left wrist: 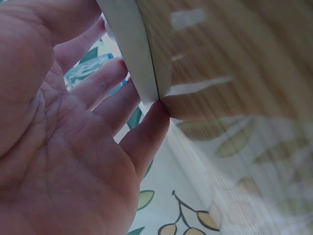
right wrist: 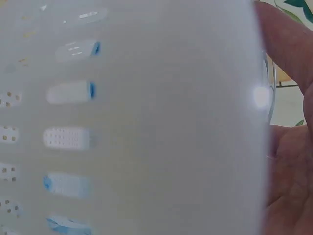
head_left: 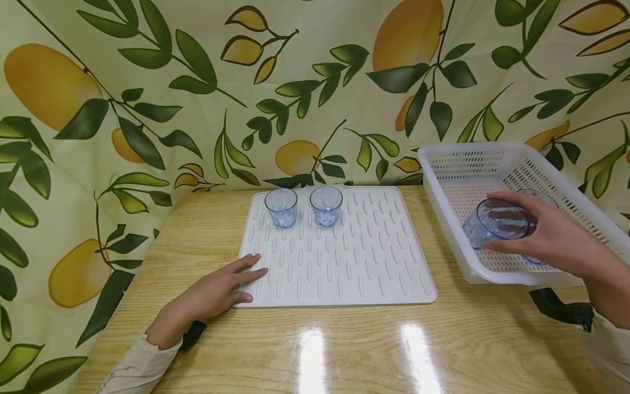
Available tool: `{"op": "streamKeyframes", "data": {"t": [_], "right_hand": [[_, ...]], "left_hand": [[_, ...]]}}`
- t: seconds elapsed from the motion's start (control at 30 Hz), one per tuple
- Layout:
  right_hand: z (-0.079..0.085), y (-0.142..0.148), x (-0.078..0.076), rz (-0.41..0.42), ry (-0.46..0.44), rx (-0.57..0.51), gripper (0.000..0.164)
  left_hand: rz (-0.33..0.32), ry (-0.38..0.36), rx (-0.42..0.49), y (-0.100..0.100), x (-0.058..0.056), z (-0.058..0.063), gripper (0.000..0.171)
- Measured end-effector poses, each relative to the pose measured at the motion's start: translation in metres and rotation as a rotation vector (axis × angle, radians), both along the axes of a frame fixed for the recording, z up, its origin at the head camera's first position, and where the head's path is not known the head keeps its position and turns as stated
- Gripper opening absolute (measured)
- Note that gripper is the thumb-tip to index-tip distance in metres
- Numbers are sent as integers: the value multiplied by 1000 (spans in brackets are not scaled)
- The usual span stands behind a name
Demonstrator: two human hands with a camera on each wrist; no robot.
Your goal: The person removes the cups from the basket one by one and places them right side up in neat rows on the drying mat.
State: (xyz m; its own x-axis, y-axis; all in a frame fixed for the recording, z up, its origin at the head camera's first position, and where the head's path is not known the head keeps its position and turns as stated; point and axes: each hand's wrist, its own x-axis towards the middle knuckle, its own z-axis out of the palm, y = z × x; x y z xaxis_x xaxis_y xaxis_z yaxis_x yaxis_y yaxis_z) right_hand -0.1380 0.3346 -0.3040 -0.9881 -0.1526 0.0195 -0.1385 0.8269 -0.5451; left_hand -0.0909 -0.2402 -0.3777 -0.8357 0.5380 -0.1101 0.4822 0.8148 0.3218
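My right hand grips a clear blue drinking glass, tilted with its rim toward the palm, at the left side of a white plastic basket. Behind that hand, parts of other clear glass show in the basket; how many glasses these are I cannot tell. The fingers of my left hand rest spread on the left edge of a white ridged mat. Two blue glasses, a left one and a right one, stand upright at the mat's back. In the right wrist view the basket wall hides most of the held glass.
A wooden table carries the mat and the basket, with the basket to the mat's right. A curtain or cloth printed with fruit and leaves stands along the back and left of the table.
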Motion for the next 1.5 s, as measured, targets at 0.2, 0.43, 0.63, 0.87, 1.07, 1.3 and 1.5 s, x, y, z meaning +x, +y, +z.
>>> {"op": "streamKeyframes", "data": {"t": [0.2, 0.43, 0.63, 0.87, 1.07, 1.3, 1.5], "right_hand": [[0, -1, 1, 5, 5, -1, 95], [-1, 1, 0, 11, 35, 13, 96], [-1, 2, -2, 8, 54, 31, 97], [2, -1, 1, 1, 67, 34, 97], [7, -2, 5, -32, 48, 50, 101], [14, -4, 11, -45, 48, 15, 98], [16, -7, 14, -52, 59, -2, 98]], "left_hand": [[8, -3, 4, 0, 1, 0, 58], [-3, 8, 6, -1, 0, -2, 57], [17, -11, -9, 0, -1, -3, 59], [30, -33, -10, 0, 0, -2, 59], [42, -48, -12, 0, 0, -3, 59], [35, -35, -7, 1, 0, -2, 59], [30, -36, -7, 1, -2, -3, 59]]}}
